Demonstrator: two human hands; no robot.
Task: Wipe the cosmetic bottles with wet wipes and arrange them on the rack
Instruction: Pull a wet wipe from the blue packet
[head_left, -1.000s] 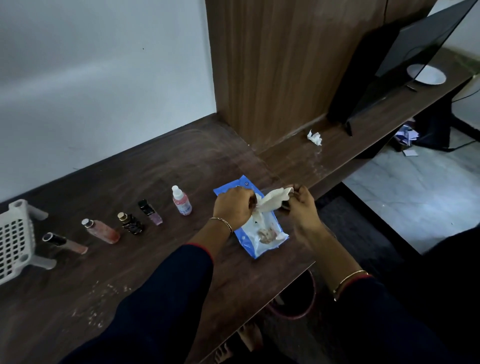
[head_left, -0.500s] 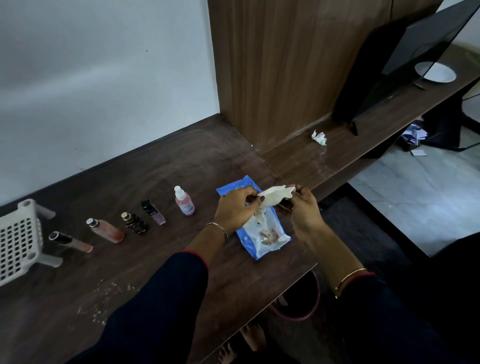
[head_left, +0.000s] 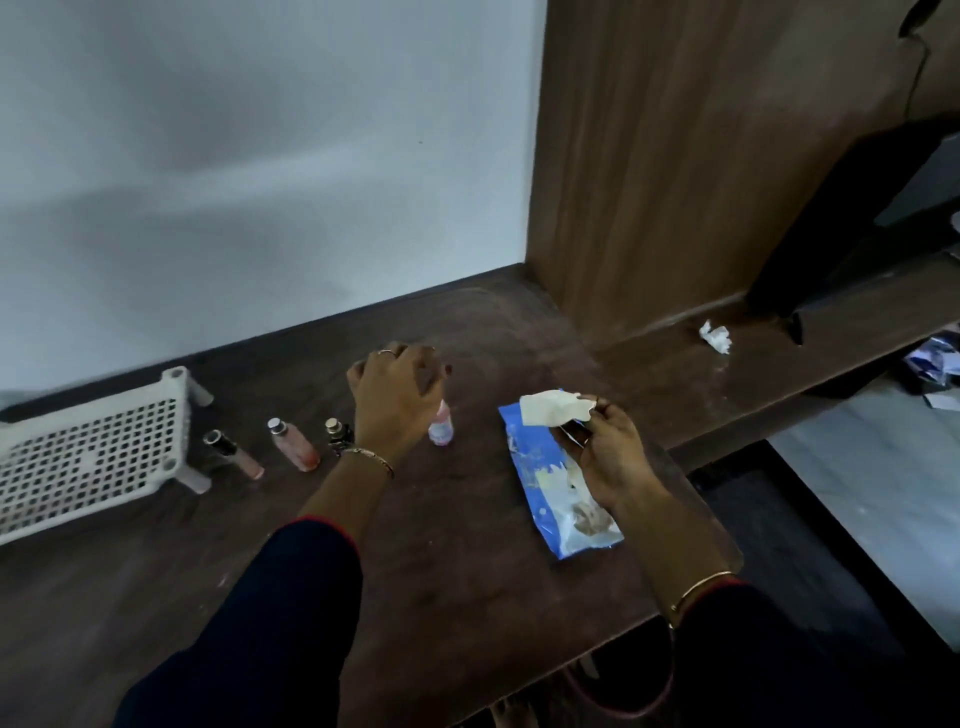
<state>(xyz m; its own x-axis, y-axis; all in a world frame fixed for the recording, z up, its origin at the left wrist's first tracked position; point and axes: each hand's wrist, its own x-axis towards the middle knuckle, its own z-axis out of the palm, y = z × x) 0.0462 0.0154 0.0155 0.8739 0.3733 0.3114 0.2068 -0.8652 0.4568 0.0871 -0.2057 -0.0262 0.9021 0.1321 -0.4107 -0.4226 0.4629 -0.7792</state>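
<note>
Right hand (head_left: 608, 454) pinches a wipe (head_left: 553, 408) over the pack (head_left: 545, 493). Left hand (head_left: 397, 395), fingers loosely curled, hovers over the pink bottle (head_left: 440, 431) at the pack's nine o'clock; contact unclear.

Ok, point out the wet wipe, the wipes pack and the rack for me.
wet wipe (head_left: 553, 413): head view, middle of the white sheet.
wipes pack (head_left: 537, 480): head view, bare blue part of its wrapper.
rack (head_left: 93, 457): head view, middle of its perforated white panel.
</note>
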